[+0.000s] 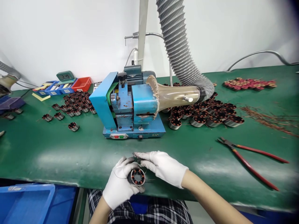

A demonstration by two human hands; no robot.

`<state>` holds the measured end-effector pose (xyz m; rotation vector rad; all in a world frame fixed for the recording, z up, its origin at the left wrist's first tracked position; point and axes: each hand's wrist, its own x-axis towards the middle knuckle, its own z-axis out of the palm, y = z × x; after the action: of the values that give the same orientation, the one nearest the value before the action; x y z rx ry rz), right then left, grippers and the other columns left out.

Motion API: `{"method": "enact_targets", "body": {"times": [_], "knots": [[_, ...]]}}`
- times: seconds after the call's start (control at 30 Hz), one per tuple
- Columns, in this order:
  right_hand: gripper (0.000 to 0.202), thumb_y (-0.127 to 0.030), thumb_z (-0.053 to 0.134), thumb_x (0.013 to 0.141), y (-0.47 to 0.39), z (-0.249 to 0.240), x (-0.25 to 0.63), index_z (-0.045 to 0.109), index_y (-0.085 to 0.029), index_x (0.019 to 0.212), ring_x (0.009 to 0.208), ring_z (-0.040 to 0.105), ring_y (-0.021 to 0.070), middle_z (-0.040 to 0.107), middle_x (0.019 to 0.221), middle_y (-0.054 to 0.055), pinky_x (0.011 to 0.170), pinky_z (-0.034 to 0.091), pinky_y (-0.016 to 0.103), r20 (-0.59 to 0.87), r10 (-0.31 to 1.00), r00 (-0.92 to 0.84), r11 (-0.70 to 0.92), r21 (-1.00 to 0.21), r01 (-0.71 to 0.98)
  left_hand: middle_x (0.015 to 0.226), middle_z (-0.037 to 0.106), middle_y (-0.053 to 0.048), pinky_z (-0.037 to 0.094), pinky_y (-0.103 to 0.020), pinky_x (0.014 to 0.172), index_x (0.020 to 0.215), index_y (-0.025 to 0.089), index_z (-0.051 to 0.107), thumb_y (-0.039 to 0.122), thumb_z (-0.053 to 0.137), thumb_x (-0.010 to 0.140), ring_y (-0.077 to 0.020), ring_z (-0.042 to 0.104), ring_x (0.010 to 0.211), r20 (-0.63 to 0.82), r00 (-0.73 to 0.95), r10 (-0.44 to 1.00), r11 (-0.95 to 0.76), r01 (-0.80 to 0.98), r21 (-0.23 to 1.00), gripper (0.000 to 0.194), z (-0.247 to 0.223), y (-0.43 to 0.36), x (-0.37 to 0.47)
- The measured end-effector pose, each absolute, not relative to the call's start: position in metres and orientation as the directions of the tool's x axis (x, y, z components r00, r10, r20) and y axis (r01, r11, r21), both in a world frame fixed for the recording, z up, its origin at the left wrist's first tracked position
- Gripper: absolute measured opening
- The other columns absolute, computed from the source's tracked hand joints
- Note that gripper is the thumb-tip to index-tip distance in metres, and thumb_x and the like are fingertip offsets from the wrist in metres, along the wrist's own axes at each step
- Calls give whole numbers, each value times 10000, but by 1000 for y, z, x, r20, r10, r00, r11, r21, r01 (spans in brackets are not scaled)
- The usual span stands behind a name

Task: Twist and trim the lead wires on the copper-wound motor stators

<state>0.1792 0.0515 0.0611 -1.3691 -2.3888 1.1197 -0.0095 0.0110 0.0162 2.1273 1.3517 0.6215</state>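
Note:
My left hand [120, 183] wears a white glove and is closed around a motor stator [137, 177], a metal ring with copper windings on black teeth. The stator's open face points up toward me. Thin wire ends stick out beside it. My right hand [163, 166], also gloved in white, is just above and to the right of the stator. Its fingers are stretched out, with the fingertips near the left fingers and the fine wires. Whether those fingertips touch a wire is too small to tell. Both hands are over the front edge of the green table [77, 152].
A blue belt-driven machine [144, 99] with a clear nozzle and grey duct hose [176, 40] stands ahead. Stators [198, 120] cluster on both sides. Red-handled cutters [254, 168] lie at right, near wire scraps [268, 119]. Bins [80, 84] and a clock [65, 76] are far left.

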Motion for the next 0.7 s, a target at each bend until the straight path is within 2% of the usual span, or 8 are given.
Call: {"method": "enact_targets", "body": {"times": [0.1, 0.17, 0.23, 0.37, 0.43, 0.53, 0.6, 0.7], "knots": [[350, -273, 368, 866, 59, 62, 171, 672, -161, 1000, 776, 629, 219, 701, 861, 115, 711, 441, 305, -414, 794, -446, 109, -624, 774, 1139, 632, -110, 379, -512, 1000, 1005, 215, 606, 272, 818, 433, -307, 530, 1121, 80, 429, 900, -375, 664, 647, 613, 20, 12, -12], [332, -240, 400, 821, 58, 62, 174, 708, -131, 759, 585, 610, 208, 672, 630, 116, 586, 427, 295, -499, 760, -417, 55, -590, 806, 1134, 634, -111, 383, -501, 998, 988, 214, 615, 295, 826, 427, -309, 529, 1119, 66, 438, 897, -373, 667, 645, 604, 22, 13, -14], [317, -235, 428, 786, 54, 61, 183, 694, -136, 646, 441, 553, 169, 619, 510, 80, 487, 398, 268, -584, 696, -418, -1, -583, 812, 1137, 630, -113, 379, -498, 999, 985, 216, 619, 326, 830, 420, -313, 522, 1124, 39, 455, 889, -371, 668, 645, 613, 22, 15, -15], [349, -331, 386, 830, 45, 51, 207, 691, -166, 873, 365, 487, 122, 590, 498, 17, 401, 375, 225, -670, 557, -491, -155, -664, 731, 1158, 612, -100, 378, -485, 999, 998, 234, 610, 349, 815, 446, -310, 500, 1145, -27, 495, 869, -366, 677, 639, 600, 22, 18, -21], [370, -378, 399, 839, 43, 45, 215, 655, -158, 990, 492, 561, 141, 649, 641, 44, 477, 435, 241, -568, 643, -514, -207, -775, 598, 1223, 564, -98, 388, -478, 990, 1047, 252, 583, 327, 791, 490, -307, 465, 1181, -51, 499, 865, -361, 690, 628, 599, 20, 19, -24], [313, -320, 503, 808, 39, 40, 213, 630, -149, 1037, 899, 593, 197, 646, 1012, 101, 812, 449, 301, -210, 862, -460, 33, -884, 466, 1287, 505, -99, 355, -488, 1020, 1156, 249, 499, 279, 759, 508, -306, 388, 1245, -18, 524, 851, -409, 685, 603, 699, 17, 18, -25], [340, -263, 559, 788, 35, 40, 204, 590, -169, 1114, 1042, 533, 216, 598, 1139, 96, 927, 383, 325, -75, 843, -532, 229, -846, 482, 1258, 527, -102, 330, -499, 1038, 1185, 221, 461, 280, 750, 490, -306, 383, 1245, 49, 531, 846, -454, 669, 589, 755, 15, 17, -23], [330, -244, 537, 825, 30, 41, 188, 553, -191, 1151, 969, 570, 220, 634, 1073, 81, 858, 419, 329, -109, 760, -641, 363, -746, 558, 1168, 589, -102, 359, -517, 1009, 1103, 200, 510, 288, 723, 512, -305, 444, 1191, 124, 494, 861, -469, 674, 571, 635, 15, 16, -18]]}}
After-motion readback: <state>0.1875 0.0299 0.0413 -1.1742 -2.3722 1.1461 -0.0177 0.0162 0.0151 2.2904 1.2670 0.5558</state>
